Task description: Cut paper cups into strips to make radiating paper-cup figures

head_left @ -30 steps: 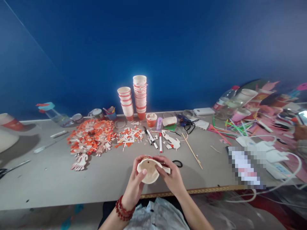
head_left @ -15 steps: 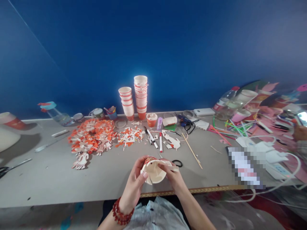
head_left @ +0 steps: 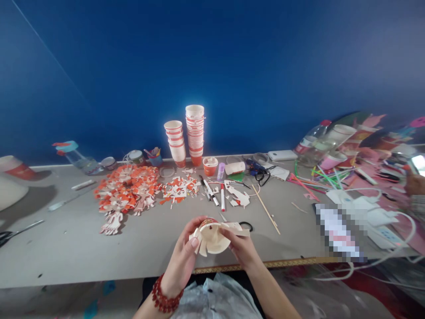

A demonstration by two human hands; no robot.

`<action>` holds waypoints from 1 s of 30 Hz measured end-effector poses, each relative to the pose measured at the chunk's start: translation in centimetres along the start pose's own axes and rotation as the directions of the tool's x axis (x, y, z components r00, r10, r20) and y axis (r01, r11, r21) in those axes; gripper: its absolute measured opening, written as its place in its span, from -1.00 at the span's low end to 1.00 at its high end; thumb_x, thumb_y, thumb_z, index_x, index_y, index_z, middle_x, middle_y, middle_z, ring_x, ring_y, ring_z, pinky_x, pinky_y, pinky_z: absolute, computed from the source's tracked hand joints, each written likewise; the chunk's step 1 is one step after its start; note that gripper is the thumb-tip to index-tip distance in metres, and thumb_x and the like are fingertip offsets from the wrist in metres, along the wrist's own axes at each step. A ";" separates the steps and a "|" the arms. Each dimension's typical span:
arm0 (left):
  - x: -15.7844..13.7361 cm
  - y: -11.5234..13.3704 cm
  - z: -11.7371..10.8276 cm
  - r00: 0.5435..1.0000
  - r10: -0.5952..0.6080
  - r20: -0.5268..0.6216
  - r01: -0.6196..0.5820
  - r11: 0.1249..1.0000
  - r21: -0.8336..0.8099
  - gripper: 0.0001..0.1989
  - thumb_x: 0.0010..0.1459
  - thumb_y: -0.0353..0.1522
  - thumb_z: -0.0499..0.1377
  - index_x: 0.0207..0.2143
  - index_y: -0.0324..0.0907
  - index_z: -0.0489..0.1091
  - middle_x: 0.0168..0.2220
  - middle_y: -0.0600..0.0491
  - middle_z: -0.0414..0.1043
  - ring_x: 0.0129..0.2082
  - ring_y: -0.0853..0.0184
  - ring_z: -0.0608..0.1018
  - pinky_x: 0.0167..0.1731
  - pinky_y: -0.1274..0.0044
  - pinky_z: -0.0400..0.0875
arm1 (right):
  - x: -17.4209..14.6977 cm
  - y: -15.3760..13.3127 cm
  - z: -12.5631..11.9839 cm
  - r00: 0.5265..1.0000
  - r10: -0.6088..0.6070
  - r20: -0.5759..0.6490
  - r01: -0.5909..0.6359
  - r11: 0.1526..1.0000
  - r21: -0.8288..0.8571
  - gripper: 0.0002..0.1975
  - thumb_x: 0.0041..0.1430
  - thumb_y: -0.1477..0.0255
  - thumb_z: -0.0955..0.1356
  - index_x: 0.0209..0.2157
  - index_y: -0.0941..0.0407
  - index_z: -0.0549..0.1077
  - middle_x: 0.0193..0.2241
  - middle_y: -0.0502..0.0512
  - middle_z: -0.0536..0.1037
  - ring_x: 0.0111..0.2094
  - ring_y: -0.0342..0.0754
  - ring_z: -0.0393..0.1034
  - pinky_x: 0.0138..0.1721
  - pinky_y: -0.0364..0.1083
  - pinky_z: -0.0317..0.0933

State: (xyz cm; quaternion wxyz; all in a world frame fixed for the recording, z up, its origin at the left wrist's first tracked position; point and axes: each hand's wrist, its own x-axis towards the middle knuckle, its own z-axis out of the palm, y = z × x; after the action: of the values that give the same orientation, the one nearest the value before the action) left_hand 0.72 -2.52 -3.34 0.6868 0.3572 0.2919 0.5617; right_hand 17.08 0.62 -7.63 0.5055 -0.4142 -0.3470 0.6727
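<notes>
The paper cup (head_left: pixel 212 237) sits between left hand (head_left: pixel 183 257) and right hand (head_left: pixel 241 248) grip.

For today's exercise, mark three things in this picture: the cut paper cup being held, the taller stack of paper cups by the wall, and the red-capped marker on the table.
White cut paper cup (head_left: pixel 212 239), head view, on its inner wall.
Taller stack of white-and-orange paper cups (head_left: pixel 195 135), head view, on mid-stack.
Red-capped white marker (head_left: pixel 222 198), head view, on its barrel.

Between the hands, the paper cup (head_left: pixel 212 237) has turned its mouth more toward the person, its cut strips now splaying outward beside the left thumb and over the right fingers.
</notes>
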 end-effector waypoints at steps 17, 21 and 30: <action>0.0 0.3 0.0 0.998 -0.044 0.041 0.045 0.999 -0.030 -0.40 0.06 -0.05 0.24 0.07 -0.18 0.38 0.11 -0.20 0.39 0.14 -0.10 0.35 0.12 0.22 0.22 | -0.2 0.4 -0.4 0.999 -0.032 -0.013 0.033 0.997 0.077 -0.70 -0.24 0.23 0.57 -0.59 0.14 0.53 -0.67 0.03 0.48 -0.65 -0.09 0.33 -0.61 -0.13 0.29; -0.1 0.3 -0.1 0.998 -0.057 0.039 0.059 0.997 -0.051 -0.40 0.06 -0.05 0.23 0.07 -0.20 0.37 0.11 -0.22 0.37 0.14 -0.10 0.35 0.10 0.22 0.24 | -0.2 0.6 -0.4 0.999 -0.049 -0.001 0.049 0.995 0.089 -0.69 -0.26 0.22 0.57 -0.61 0.15 0.53 -0.69 0.03 0.48 -0.66 -0.09 0.33 -0.62 -0.14 0.28; -0.1 0.1 -0.1 0.997 -0.055 0.046 0.057 0.997 -0.046 -0.39 0.08 -0.05 0.22 0.09 -0.21 0.36 0.12 -0.22 0.37 0.14 -0.08 0.35 0.11 0.23 0.22 | -0.1 1.2 -1.0 0.996 -0.064 0.061 0.055 0.989 0.137 -0.73 -0.16 0.25 0.56 -0.57 0.14 0.53 -0.68 0.02 0.48 -0.65 -0.10 0.33 -0.60 -0.16 0.25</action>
State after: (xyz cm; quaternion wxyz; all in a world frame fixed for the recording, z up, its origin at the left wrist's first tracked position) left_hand 0.55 -2.61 -3.27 0.7167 0.3450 0.2732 0.5410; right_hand 17.51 0.29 -9.10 0.5407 -0.3463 -0.3294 0.6923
